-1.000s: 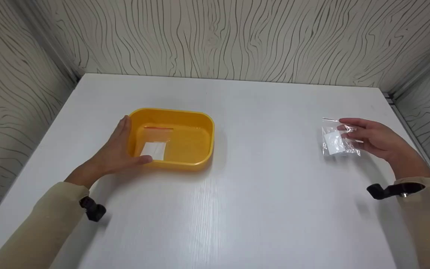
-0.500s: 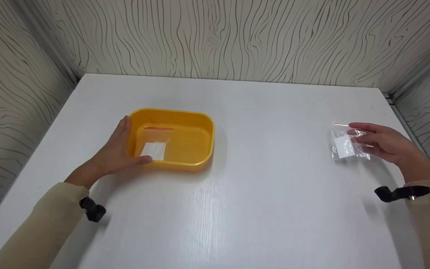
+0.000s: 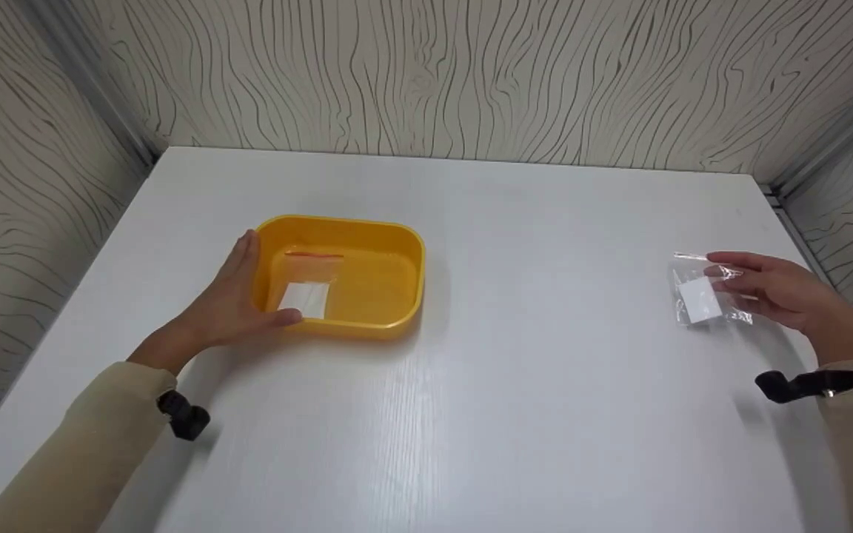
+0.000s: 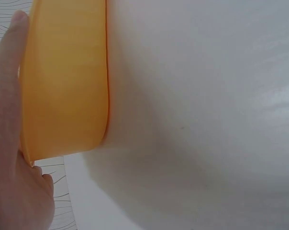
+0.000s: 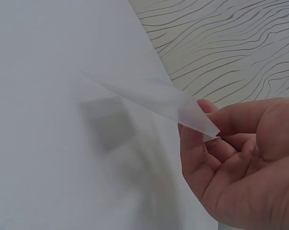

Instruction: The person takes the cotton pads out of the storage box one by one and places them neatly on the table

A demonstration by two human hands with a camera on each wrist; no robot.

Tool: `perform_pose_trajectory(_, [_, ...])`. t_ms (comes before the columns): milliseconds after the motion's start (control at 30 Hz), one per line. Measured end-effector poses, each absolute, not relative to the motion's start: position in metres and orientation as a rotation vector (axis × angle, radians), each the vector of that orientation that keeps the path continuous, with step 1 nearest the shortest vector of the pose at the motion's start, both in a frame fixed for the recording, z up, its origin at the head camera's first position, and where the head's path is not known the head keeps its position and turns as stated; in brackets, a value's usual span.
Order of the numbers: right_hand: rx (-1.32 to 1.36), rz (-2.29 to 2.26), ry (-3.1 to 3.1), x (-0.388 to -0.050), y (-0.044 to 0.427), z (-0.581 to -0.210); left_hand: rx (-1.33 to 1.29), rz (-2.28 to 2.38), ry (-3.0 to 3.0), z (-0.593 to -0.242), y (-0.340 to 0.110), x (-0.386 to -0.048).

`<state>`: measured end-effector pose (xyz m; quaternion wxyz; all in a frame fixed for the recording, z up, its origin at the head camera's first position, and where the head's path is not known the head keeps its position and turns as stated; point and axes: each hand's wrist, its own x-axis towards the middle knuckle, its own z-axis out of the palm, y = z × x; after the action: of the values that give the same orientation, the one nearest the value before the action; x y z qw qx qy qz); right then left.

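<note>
My left hand (image 3: 223, 307) grips the left end of a yellow plastic tub (image 3: 352, 323), its thumb along the front rim and its fingers against the left side. Inside the tub, at the left, lies a clear zip bag (image 3: 313, 268) with a red strip at the top and a white piece in it. Far to the right, my right hand (image 3: 774, 292) pinches the edge of another clear zip bag (image 3: 682, 275), which holds a white square piece (image 3: 700, 300). In the right wrist view this bag (image 5: 149, 98) hangs between thumb and fingers above the table.
Both hands work over a white table (image 3: 530, 385). Behind it rises a wood-grain patterned panel (image 3: 426, 81), with similar panels at either side. The tub's outer wall (image 4: 65, 81) fills the left part of the left wrist view.
My right hand has moved right and slightly toward me, carrying the zip bag with it. The left hand and the tub stay where they were.
</note>
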<state>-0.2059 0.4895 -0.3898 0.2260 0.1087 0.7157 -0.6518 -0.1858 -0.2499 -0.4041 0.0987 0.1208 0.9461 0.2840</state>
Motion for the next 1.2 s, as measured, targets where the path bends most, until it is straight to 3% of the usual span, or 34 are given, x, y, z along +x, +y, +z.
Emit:
perform_pose_trajectory(833, [0.284, -1.264, 2.324, -0.206, 0.494, -0.396, 0.356, 0.846, 2.803, -0.405, -0.25, -0.186])
perform_pose_trajectory(1200, [0.261, -1.234, 2.351, -0.206, 0.5, -0.4, 0.333, 0.813, 2.79, -0.403, -0.25, -0.187])
